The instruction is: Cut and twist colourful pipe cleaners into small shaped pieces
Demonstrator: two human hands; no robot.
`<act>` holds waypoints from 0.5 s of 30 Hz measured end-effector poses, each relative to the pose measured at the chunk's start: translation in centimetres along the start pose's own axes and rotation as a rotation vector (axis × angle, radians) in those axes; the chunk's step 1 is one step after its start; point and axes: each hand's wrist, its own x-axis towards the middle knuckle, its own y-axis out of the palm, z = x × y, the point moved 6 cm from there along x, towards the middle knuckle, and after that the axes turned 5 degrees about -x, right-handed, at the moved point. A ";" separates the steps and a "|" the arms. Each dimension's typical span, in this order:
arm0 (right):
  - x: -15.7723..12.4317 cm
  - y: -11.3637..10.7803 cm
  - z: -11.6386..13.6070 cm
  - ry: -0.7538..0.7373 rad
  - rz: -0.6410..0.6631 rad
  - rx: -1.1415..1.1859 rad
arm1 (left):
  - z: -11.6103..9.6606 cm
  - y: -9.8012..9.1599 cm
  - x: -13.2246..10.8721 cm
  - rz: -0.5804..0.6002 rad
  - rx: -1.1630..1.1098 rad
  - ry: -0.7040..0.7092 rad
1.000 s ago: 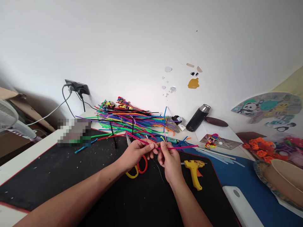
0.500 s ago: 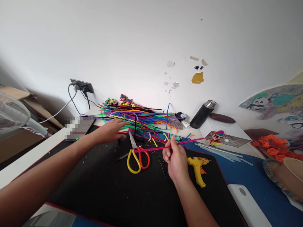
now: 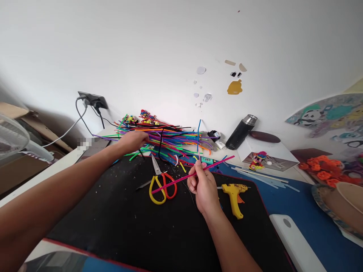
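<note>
My right hand is closed on a magenta pipe cleaner, which slants across above the mat, its lower left end over the scissors' handles. A thin pale pink strand shows just above the thumb. My left hand is at the left part of a pile of coloured pipe cleaners, fingers curled down and together; what lies between the fingertips is hidden. Below the pile, scissors with yellow and orange-red handles lie on the black mat. A yellow glue gun rests right of my right hand.
Small pipe-cleaner figures sit behind the pile. A black flask leans beside a white box. Glue sticks lie on the blue surface, with a white device nearer. A fan stands left.
My left hand has gone from spread fingers beside the pile to curled fingers over it. My right hand has tilted the magenta pipe cleaner more steeply, its left end lower. The view has shifted slightly.
</note>
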 end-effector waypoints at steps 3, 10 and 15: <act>-0.1 0.3 0.1 0.003 0.020 -0.008 | -0.4 -1.0 -0.1 -0.060 0.015 0.014; -0.2 0.4 0.4 -0.002 0.045 -0.036 | -9.0 -3.2 -7.4 -0.103 -0.192 0.388; -0.3 0.4 0.3 -0.007 0.049 -0.035 | -15.4 -0.2 -12.4 0.065 -0.287 0.576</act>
